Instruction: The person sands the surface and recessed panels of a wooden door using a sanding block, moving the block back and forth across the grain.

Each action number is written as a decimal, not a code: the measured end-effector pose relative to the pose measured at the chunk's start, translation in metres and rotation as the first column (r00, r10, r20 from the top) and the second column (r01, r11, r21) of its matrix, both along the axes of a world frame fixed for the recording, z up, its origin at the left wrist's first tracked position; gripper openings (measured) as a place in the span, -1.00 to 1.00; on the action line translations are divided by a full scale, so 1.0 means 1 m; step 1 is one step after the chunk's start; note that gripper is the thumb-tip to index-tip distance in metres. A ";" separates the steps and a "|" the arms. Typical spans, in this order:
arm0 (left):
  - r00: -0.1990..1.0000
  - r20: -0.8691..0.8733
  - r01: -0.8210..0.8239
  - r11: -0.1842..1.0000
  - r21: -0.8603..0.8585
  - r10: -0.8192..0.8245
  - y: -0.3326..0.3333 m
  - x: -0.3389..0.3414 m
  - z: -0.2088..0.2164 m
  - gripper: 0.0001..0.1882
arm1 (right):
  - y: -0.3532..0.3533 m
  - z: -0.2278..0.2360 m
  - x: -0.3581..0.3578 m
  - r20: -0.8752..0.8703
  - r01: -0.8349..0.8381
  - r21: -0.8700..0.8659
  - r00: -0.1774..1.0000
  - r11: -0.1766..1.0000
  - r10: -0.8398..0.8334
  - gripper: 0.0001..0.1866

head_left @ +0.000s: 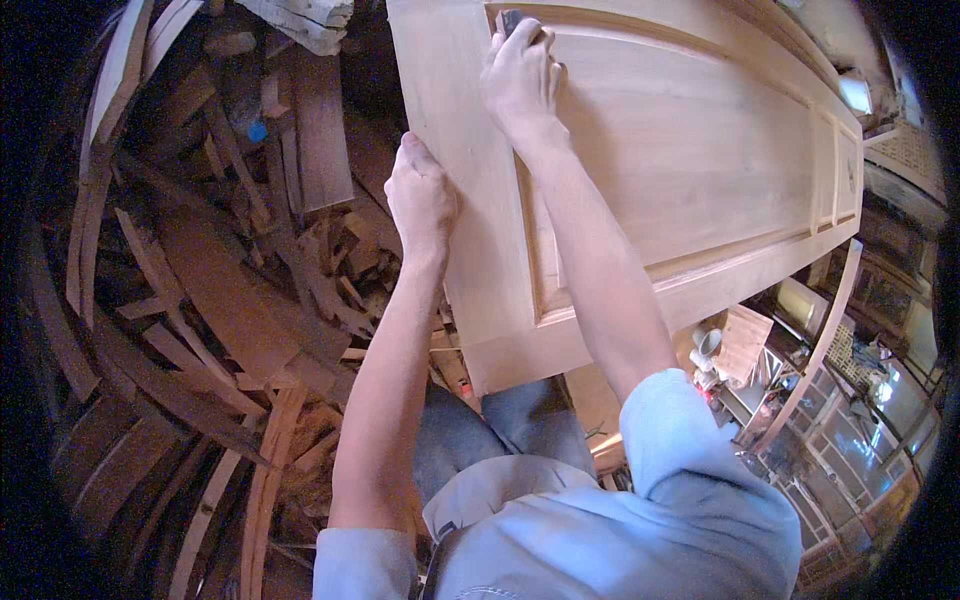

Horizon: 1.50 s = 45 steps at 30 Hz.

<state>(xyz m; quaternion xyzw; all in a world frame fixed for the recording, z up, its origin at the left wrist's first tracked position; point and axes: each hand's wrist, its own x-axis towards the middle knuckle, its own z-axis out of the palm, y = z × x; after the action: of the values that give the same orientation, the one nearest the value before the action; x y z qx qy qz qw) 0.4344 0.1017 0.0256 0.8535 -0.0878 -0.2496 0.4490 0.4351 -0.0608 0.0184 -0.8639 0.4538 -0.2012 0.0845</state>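
A pale wooden panelled door [690, 150] lies in front of me, with raised moulding around its recessed panel. My right hand [524, 80] is closed around a small dark grey block [511, 20], perhaps a sanding pad, and presses it to the moulding at the panel's far left corner. Fingers cover most of that block. At the door's left edge, my left hand [422, 192] is closed on the wood; its fingertips are hidden from view.
Offcuts and long boards [225, 300] are piled thickly to the left. On the right, beyond the door's near edge, are a white cup-like container [708, 341], a square piece of wood [745, 345] and a long curved-looking strip [815, 350]. Window-like frames [850, 430] stand farther right.
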 end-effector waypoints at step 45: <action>0.997 -0.061 -0.053 0.998 -0.022 0.052 0.015 0.009 0.000 -0.40 | 0.037 0.008 -0.011 -0.078 -0.004 0.106 0.997 0.994 0.012 -0.67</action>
<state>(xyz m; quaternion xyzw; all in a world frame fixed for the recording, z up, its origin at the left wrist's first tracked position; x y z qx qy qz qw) 0.4435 0.1169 0.0251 0.8421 -0.0546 -0.2624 0.4680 0.4239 -0.0237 0.0262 -0.8673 0.4633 -0.1425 0.1131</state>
